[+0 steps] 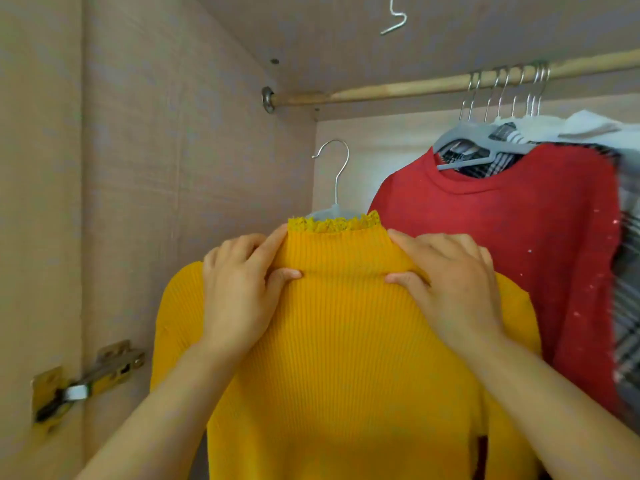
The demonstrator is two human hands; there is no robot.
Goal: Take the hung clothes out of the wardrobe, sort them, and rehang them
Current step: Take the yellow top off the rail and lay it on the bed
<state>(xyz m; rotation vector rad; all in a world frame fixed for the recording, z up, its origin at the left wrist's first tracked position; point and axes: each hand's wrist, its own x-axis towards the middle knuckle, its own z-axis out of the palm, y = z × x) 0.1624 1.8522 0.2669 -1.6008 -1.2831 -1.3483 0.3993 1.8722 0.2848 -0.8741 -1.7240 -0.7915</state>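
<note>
The wardrobe (173, 150) fills the view, with its woven-look side wall on the left and its pale back panel behind the clothes. In front, at the middle, is a yellow ribbed sweater (346, 341) with a high neck and a lacy collar edge. It is held up inside the wardrobe, left of the other garments and below the rail. To its right a red sweater (502, 254) hangs from the wooden rail (398, 90) that crosses the upper right. Its lower left part lies behind the yellow one's shoulder. Behind the red sweater hang plaid garments (627, 306) and a white garment (595, 129), packed close, their metal hooks bunched on the rail.

The left hand (235, 296) grips the left side of the yellow sweater's neck. The thumb presses on the front and the fingers (273, 242) curl up along the collar. The right hand (453, 289) pinches the right side in the same way, thumb in front.

The yellow sweater's grey hanger (337, 174) rises from the collar. Its silver hook stands free, well below the rail. A brass hinge (86, 382) sits low on the left wall. A small wire hook (394, 19) shows at the top edge.
</note>
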